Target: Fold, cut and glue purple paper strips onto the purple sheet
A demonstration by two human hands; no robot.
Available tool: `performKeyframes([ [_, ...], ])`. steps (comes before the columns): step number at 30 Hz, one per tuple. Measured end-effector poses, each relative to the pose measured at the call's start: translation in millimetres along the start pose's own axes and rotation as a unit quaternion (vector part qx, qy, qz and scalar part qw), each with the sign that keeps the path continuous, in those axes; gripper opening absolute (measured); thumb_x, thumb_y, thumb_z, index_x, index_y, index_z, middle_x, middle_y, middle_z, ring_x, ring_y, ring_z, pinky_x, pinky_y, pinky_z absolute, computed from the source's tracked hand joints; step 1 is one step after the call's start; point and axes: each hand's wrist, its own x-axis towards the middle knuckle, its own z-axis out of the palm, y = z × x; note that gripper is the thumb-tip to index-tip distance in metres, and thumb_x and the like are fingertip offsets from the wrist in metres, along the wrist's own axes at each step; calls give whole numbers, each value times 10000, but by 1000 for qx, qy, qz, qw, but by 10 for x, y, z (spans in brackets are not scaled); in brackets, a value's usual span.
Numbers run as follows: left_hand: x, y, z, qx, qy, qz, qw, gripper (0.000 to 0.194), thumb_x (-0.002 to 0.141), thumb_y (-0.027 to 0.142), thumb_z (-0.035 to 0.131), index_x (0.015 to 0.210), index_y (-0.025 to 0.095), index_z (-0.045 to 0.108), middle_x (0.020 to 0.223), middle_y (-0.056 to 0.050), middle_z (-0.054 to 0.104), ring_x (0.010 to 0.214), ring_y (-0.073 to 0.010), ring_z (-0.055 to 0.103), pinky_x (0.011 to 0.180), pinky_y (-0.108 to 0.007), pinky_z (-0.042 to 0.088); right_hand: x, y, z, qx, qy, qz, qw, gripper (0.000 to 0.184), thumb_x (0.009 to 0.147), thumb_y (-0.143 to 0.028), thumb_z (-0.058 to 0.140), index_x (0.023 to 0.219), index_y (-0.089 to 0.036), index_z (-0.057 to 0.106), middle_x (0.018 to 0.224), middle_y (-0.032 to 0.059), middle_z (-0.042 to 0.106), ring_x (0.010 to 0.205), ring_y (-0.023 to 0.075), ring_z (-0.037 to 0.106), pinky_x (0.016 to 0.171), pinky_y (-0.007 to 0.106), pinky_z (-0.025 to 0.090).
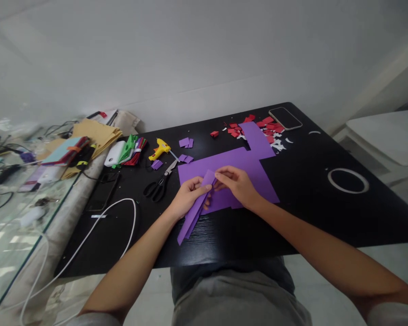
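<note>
Folded purple paper strips (192, 216) slant between my two hands, just above the front part of the table. My left hand (191, 194) is closed on them, thumb on top and fingers beneath. At their upper end, my right hand (236, 184) pinches the tip with thumb and forefinger. Under both hands lies a large purple paper sheet (221, 162), and a narrower purple piece (256, 138) overlaps it at the back. Left of the hands rest black-handled scissors (159, 183), a yellow glue gun (161, 148) and small purple paper pieces (186, 143).
Red and white paper scraps (268, 127) lie at the back right beside a phone (285, 117). A white ring (348, 180) sits on the right. Another phone (104, 192), a white cable (132, 217) and bundled coloured paper (131, 149) occupy the left. A cluttered glass table (34, 226) adjoins there.
</note>
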Motion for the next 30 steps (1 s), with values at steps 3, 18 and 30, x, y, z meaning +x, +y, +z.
performKeyframes([
  [3, -8, -3, 6, 5, -8, -7, 1000, 455, 720, 461, 893, 871, 163, 585, 681, 14, 680, 459, -120, 636, 438, -225, 536, 11, 10, -10, -13, 19, -8, 1000, 315, 731, -426, 890, 882, -203, 726, 723, 3, 746, 650, 170, 735, 706, 351, 663],
  [18, -32, 3, -18, 34, 22, 13, 999, 448, 745, 530, 856, 894, 172, 633, 645, -23, 733, 486, -167, 674, 486, -260, 557, -36, 36, 51, -18, -26, -12, 999, 219, 712, -339, 891, 860, -210, 795, 725, -2, 769, 660, 166, 747, 734, 346, 670],
  [30, -45, 30, -74, 54, 27, 34, 998, 407, 771, 528, 835, 863, 170, 665, 601, -27, 722, 450, -165, 657, 461, -239, 505, -55, 4, 39, -21, -38, -38, 998, 261, 712, -358, 906, 918, -225, 817, 750, 4, 786, 717, 193, 768, 779, 388, 678],
])
